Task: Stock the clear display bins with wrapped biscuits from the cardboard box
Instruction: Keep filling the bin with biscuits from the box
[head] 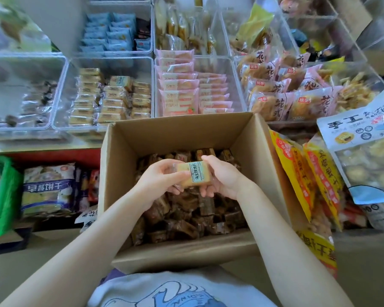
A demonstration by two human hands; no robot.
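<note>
Biscuit packet (pixel 192 175) we pinch between left hand (pixel 162 176) and right hand (pixel 220 176), long axis crosswise; matching bin (pixel 111 63) lies ahead-left, nearer left hand.

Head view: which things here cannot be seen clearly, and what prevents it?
- Far-left clear bin: its dark contents are blurred.
- Cardboard box: the hands and the wrapped biscuit cover the middle biscuits.
- Green basket: cut off by the left edge.
- Label on the wrapped biscuit: too small to read.

Single head view, wide-angle, looks forward and down from directly above cardboard box (pixel 186 138), close; clear display bins (pixel 60 89) beyond box.
</note>
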